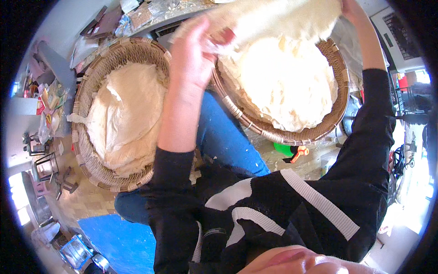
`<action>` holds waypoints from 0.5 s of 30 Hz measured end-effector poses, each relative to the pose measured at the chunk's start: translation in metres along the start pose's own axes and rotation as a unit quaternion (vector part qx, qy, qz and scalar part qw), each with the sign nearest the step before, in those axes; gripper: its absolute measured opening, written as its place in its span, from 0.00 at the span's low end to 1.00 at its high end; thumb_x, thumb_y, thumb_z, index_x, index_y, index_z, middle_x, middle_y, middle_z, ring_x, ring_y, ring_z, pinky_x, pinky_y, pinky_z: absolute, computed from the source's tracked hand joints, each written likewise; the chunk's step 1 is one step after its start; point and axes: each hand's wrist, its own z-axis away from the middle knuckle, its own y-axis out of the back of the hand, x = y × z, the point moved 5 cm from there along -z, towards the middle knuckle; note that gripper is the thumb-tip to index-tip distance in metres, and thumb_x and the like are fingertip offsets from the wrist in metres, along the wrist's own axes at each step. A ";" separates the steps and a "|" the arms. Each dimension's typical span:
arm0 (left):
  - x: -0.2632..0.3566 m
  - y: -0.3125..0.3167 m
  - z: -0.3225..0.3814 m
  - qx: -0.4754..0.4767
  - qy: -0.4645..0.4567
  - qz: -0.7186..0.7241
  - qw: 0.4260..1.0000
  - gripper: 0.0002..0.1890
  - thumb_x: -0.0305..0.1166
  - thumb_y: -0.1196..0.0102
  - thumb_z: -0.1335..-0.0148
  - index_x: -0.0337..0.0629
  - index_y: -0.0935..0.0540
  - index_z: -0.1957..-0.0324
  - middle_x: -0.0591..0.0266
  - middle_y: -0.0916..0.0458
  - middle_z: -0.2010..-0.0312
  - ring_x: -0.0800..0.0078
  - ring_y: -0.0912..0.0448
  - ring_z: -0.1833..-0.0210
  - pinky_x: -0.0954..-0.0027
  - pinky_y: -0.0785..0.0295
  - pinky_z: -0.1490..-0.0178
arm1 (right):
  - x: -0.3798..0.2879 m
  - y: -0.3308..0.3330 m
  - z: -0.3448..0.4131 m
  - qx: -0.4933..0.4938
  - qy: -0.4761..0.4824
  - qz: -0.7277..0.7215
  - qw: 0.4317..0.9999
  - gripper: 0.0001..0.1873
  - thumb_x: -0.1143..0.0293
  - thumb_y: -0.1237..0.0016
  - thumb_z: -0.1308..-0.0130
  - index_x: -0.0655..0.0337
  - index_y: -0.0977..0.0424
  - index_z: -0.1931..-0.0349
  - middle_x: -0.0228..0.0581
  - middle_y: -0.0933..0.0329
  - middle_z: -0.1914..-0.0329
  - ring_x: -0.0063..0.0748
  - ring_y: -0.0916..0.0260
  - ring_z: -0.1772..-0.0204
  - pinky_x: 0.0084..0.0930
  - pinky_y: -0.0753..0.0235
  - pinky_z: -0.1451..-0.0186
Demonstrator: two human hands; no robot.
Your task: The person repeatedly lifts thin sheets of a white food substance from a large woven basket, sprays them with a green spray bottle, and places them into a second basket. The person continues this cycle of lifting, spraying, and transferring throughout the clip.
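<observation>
A thin cream-coloured flatbread-like sheet (284,17) is stretched between my two hands, above the right-hand wicker basket (268,134). My left hand (195,54), blurred, holds its left end, with the fingers partly hidden. At the top edge of the view, my right hand (348,10) grips the far right corner and is partly cut off. Beneath the sheet, a thick pile of similar pale sheets (287,85) fills much of that basket and looks overexposed. Left of my forearm, another wicker basket (79,147) holds folded or crumpled thin sheets (137,92), one strip hanging over its rim.
A cluttered worktop (167,13) runs behind the baskets. On the floor below the right basket lies a green bottle (282,148) with an orange spray nozzle (301,150). A blue board or mat (119,239) and a blue-framed container (76,252) are at lower left.
</observation>
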 end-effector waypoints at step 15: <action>-0.239 0.058 0.066 -0.140 0.317 -0.492 0.799 0.12 0.36 0.50 0.33 0.36 0.20 0.60 0.52 0.16 0.62 0.59 0.18 0.54 0.62 0.22 0.53 | 0.287 -0.075 0.130 0.046 -0.217 0.435 0.873 0.28 0.53 0.54 0.34 0.44 0.38 0.34 0.38 0.40 0.29 0.41 0.43 0.28 0.44 0.40 0.29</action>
